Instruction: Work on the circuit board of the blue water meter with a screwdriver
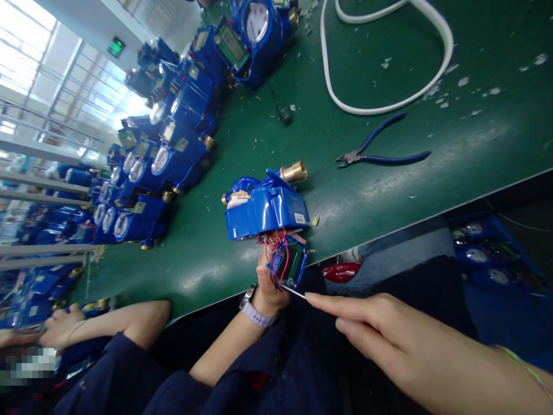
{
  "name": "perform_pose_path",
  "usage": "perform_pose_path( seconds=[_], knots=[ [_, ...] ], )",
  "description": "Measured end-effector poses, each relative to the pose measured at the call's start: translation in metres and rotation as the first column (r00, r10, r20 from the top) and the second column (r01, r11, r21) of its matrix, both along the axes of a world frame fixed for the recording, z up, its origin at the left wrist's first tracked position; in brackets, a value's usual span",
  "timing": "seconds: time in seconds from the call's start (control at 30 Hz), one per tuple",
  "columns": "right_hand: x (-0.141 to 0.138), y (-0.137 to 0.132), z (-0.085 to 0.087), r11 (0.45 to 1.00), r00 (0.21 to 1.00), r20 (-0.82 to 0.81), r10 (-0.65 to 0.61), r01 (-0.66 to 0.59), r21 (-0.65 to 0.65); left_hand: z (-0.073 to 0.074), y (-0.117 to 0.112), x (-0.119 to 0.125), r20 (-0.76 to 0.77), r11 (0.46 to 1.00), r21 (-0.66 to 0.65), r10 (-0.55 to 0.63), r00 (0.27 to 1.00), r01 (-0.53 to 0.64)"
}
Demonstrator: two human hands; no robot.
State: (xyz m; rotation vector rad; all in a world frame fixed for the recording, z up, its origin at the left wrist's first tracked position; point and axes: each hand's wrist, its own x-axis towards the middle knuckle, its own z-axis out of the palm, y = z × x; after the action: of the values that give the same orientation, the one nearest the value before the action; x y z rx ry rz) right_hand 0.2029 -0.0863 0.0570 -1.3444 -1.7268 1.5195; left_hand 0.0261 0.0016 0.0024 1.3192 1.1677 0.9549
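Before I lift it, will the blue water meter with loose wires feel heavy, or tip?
The blue water meter is probably heavy for its size, given its brass fitting. Its rounded housing may rock on the smooth green bench. The floppy thin wires could tug the circuit board on the left hand.

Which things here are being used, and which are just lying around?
Being used: blue water meter, its wired circuit board in the left hand, thin metal tool by the right hand.
Lying about: blue-handled side cutters, white cable, stacked blue meters.
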Motion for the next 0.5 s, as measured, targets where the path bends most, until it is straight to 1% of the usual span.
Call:
perform_pose_path(
  seconds=[0.03,0.07,0.1,0.13,0.2,0.27,0.3,0.37,0.5],
  knots=[
    [-0.002,0.0,0.0,0.99,0.996,-0.082,-0.035,0.024,-0.14,-0.001,0.0,0.0,0.013,1.0,0.027,-0.006,1.0,0.005],
    [-0.003,-0.001,-0.001,0.972,0.988,-0.13,-0.08,0.048,-0.228,-0.002,0.0,-0.001,0.023,0.998,0.057,-0.015,1.0,0.014],
    [-0.004,-0.002,-0.002,0.965,0.981,-0.152,-0.117,0.076,-0.251,-0.003,0.0,-0.001,0.027,0.996,0.084,-0.028,0.999,0.026],
    [-0.006,-0.005,-0.003,0.972,0.978,-0.157,-0.138,0.104,-0.209,-0.004,0.0,-0.001,0.024,0.994,0.106,-0.04,0.999,0.037],
    [-0.009,-0.011,-0.009,0.99,0.981,-0.135,-0.139,0.133,-0.053,-0.005,-0.001,0.0,0.016,0.991,0.129,-0.037,0.999,0.035],
    [-0.013,-0.017,-0.016,0.99,0.986,-0.107,-0.126,0.132,0.056,-0.005,-0.002,0.003,0.03,0.993,0.115,0.016,0.999,-0.019],
    [-0.015,-0.02,-0.019,0.989,0.987,-0.105,-0.125,0.133,0.071,-0.004,-0.002,0.005,0.041,0.994,0.098,0.048,0.998,-0.052],
    [-0.022,-0.024,-0.024,0.988,0.981,-0.14,-0.131,0.141,0.06,-0.003,-0.002,0.008,0.044,0.993,0.066,0.097,0.994,-0.1],
    [-0.034,-0.027,-0.026,0.986,0.948,-0.272,-0.164,0.164,-0.024,-0.002,-0.002,0.01,0.007,0.99,0.054,0.134,0.991,-0.134]
  ],
)
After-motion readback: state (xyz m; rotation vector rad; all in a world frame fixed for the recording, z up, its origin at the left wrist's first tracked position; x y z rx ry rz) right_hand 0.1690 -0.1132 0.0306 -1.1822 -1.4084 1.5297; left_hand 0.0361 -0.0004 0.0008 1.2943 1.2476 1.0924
